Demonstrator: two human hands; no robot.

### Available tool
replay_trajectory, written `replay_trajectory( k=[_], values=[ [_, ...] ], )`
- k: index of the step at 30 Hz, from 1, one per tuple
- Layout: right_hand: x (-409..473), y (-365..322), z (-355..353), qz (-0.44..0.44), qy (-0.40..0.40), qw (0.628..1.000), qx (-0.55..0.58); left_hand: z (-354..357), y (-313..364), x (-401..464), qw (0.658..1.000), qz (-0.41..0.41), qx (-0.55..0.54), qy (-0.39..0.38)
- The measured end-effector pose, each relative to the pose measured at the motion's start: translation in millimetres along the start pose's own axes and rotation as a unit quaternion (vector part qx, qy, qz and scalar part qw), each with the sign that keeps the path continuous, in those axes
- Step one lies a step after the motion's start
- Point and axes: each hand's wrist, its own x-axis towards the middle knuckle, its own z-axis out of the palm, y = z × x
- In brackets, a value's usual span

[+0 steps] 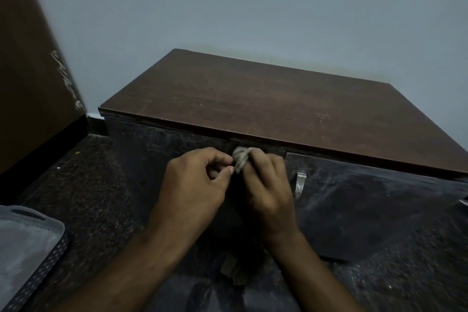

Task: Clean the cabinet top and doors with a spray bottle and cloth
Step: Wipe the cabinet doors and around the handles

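Bunching out above the knuckles, the cloth (240, 159) sits pinched in the curled fingers of the right hand (266, 190), just under the front edge of the cabinet top (253, 99). The left hand (195, 185) is beside it — its thumb and forefinger nip the cloth's near edge, the other fingers curled in. Both hands are in front of the 2 dusty doors (354, 197); a metal handle (300, 183) shows just right of them.

Head view, down over cabinet (266, 106)
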Motion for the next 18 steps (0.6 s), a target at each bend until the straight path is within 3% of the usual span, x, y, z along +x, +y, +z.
replay_trajectory(
  k=[3,7,13,18],
  values=[
    [-3,8,-5,0.001,-0.002,1.0,-0.013,4,1,0,1.0,0.023,0.005,0.009],
    [-16,9,-19,0.108,0.063,0.992,-0.025,3,3,3,0.998,0.043,0.005,0.048],
    [14,-14,3,-0.009,0.018,1.0,-0.002,2,5,1,0.996,0.042,0.035,0.076],
    [-10,8,-16,0.089,0.073,0.993,-0.036,-2,0,2,0.998,0.036,0.023,0.05]
  ],
)
